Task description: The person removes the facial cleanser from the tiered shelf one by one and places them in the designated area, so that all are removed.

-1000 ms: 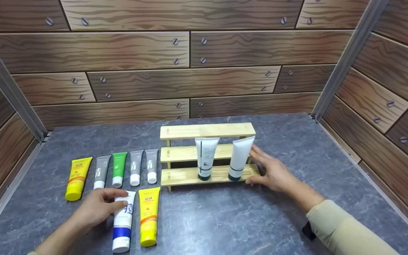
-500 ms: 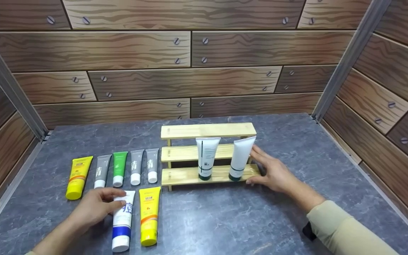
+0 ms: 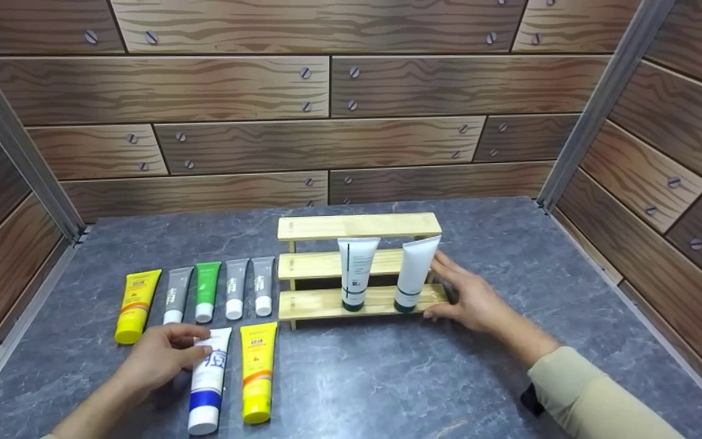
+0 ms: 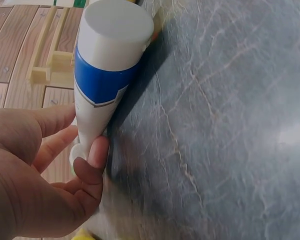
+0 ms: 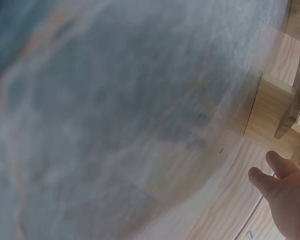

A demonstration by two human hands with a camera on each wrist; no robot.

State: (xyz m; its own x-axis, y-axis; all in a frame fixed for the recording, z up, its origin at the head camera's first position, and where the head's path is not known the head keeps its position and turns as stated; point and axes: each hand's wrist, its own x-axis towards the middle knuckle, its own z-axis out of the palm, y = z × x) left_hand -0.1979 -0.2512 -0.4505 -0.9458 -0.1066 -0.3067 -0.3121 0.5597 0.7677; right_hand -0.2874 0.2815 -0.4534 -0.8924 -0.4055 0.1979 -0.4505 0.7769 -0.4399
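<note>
My left hand (image 3: 165, 360) pinches a white squeeze tube (image 3: 209, 378) with a blue band, thumb on its upper face and fingers at its far side. In the left wrist view, fingertips curl under the narrow end of this tube (image 4: 105, 70), its cap toward the camera. My right hand (image 3: 476, 300) grips the right end of a three-step wooden rack (image 3: 311, 303), thumb at the front of the lowest step, fingers farther back. Two white tubes with dark green caps, a printed one (image 3: 357, 274) and a plainer, leaning one (image 3: 417, 274), stand upside down on that step.
Left of the rack lie a yellow tube (image 3: 138, 305), a green tube (image 3: 207, 289) and several grey tubes (image 3: 236, 289). Another yellow tube (image 3: 258, 372) lies right of the held one. Wood-patterned walls (image 3: 326, 143) enclose the grey marbled table (image 3: 400, 378).
My left hand and the blue-banded tube have shifted slightly left, the tube turning a little. My right hand stays at the rack's end.
</note>
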